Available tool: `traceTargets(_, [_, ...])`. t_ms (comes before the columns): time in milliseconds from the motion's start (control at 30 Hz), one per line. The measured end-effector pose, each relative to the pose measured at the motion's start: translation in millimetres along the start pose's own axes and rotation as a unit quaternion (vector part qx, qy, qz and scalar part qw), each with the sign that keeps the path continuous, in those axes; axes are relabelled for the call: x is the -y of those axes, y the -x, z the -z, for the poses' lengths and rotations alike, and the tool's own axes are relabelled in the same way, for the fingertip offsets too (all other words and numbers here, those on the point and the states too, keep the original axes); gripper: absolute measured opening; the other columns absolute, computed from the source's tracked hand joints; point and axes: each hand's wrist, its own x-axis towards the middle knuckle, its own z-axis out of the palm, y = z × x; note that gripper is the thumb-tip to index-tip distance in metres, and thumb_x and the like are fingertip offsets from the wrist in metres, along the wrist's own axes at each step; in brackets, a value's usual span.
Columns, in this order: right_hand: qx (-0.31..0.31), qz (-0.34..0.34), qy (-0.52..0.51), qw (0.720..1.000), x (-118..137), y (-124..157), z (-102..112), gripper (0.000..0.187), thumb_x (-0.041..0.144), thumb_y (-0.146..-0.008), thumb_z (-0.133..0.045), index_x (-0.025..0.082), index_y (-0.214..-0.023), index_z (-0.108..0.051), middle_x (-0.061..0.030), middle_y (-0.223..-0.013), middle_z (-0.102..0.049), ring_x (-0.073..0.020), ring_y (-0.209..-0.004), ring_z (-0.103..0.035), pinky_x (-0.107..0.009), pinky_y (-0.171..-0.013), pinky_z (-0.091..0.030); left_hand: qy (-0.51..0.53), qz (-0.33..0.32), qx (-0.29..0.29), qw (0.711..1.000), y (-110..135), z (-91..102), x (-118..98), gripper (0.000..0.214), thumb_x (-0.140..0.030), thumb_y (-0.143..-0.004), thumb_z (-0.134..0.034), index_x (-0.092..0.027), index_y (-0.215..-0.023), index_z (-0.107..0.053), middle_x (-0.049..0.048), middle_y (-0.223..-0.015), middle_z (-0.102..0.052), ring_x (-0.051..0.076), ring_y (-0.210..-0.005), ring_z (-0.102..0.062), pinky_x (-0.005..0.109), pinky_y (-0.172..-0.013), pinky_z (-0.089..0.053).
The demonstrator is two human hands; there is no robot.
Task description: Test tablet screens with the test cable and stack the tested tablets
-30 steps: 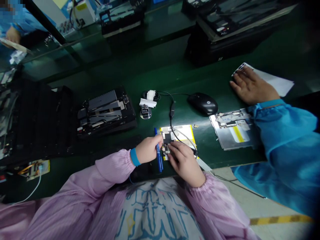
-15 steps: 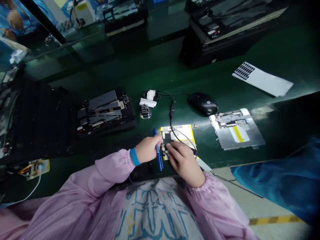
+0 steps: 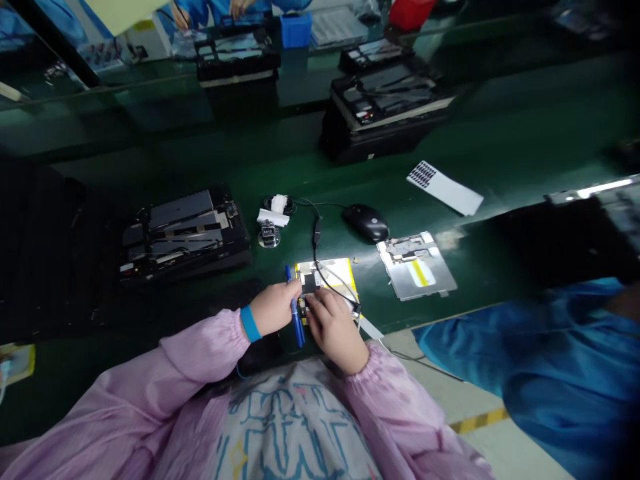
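Note:
My left hand (image 3: 273, 308) is closed round a blue pen (image 3: 295, 315) that points away from me, beside a small yellow-backed device (image 3: 336, 273) lying open on the green bench. My right hand (image 3: 332, 325) rests on the near end of that device, fingers curled and pressing on its dark circuit board (image 3: 310, 283). A black cable (image 3: 317, 230) runs from the device up the bench. Whether the right fingers pinch anything is hidden.
A black mouse (image 3: 367, 223) and a silver metal plate (image 3: 417, 266) lie to the right, a white sheet (image 3: 445, 189) beyond. A black tray with parts (image 3: 183, 233) sits left, a small metal stand (image 3: 269, 234) behind. A person's blue sleeve (image 3: 545, 360) fills the right.
The other person's hand left the white sheet and their sleeve drew back to the lower right. My view swung right and up. My hands stayed on the device.

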Motion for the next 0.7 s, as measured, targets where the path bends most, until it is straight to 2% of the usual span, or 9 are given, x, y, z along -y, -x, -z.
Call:
traceTargets(167, [0.007, 0.010, 0.027, 1.000, 2.1, -0.2, 0.4, 0.031, 0.020, -0.091, -0.044, 0.012, -0.117, -0.059, -0.0171, -0.113, -0.058, -0.0276, -0.106, -0.055, -0.047, -0.090, -0.051, -0.028, 0.002, -0.009, 1.000, 15.6, 15.2, -12.1, 0.012, -0.011, -0.082, -0.043, -0.019, -0.073, -0.048, 0.0020, -0.067, -0.055, 0.014, -0.060, -0.050, 0.026, -0.057, -0.035])
traceTargets(300, [0.013, 0.030, -0.007, 0.999, -4.0, 3.2, 5.8, 0.032, 0.023, -0.090, -0.047, 0.015, -0.119, -0.057, -0.0155, -0.113, -0.059, -0.0261, -0.105, -0.057, -0.045, -0.088, -0.052, 0.000, 0.043, -0.030, 0.999, 49.8, 46.0, -7.6, 0.011, -0.021, -0.086, -0.045, -0.019, -0.080, -0.053, 0.0025, -0.073, -0.060, 0.015, -0.065, -0.056, 0.027, -0.062, -0.039])
traceTargets(433, [-0.060, 0.015, -0.027, 0.998, -19.2, 2.1, 11.0, 0.032, 0.027, -0.088, -0.050, 0.016, -0.118, -0.052, -0.0157, -0.111, -0.060, -0.0273, -0.107, -0.057, -0.047, -0.089, -0.050, -0.020, 0.191, -0.132, 0.973, 107.4, 80.7, 27.5, 0.017, -0.034, -0.085, -0.046, -0.021, -0.076, -0.051, 0.0008, -0.071, -0.061, 0.017, -0.066, -0.058, 0.028, -0.063, -0.041])
traceTargets(533, [-0.066, 0.001, 0.012, 0.998, -28.8, -6.1, 10.2, 0.039, 0.032, -0.088, -0.052, 0.014, -0.122, -0.046, -0.0174, -0.112, -0.060, -0.0312, -0.112, -0.055, -0.050, -0.089, -0.047, -0.067, 0.303, -0.221, 0.924, 155.9, 94.0, 58.9, 0.022, -0.040, -0.082, -0.047, -0.022, -0.071, -0.043, 0.0034, -0.079, -0.065, 0.020, -0.072, -0.062, 0.029, -0.066, -0.042])
traceTargets(633, [-0.034, 0.011, 0.031, 0.999, -32.8, -17.0, 5.6, 0.044, 0.035, -0.088, -0.052, 0.013, -0.125, -0.043, -0.0177, -0.116, -0.059, -0.0329, -0.116, -0.053, -0.050, -0.090, -0.045, -0.128, 0.405, -0.231, 0.875, 191.8, 92.6, 81.3, 0.022, -0.043, -0.080, -0.047, -0.022, -0.075, -0.043, 0.0042, -0.077, -0.064, 0.022, -0.068, -0.061, 0.030, -0.060, -0.040])
traceTargets(700, [-0.022, 0.001, 0.041, 0.999, -33.4, -22.4, 2.0, 0.047, 0.037, -0.088, -0.052, 0.012, -0.126, -0.043, -0.0186, -0.119, -0.059, -0.0332, -0.115, -0.053, -0.049, -0.089, -0.045, -0.114, 0.421, -0.215, 0.874, 204.1, 87.1, 90.7, 0.023, -0.045, -0.079, -0.048, -0.023, -0.075, -0.043, 0.0027, -0.071, -0.061, 0.021, -0.065, -0.060, 0.029, -0.059, -0.040])
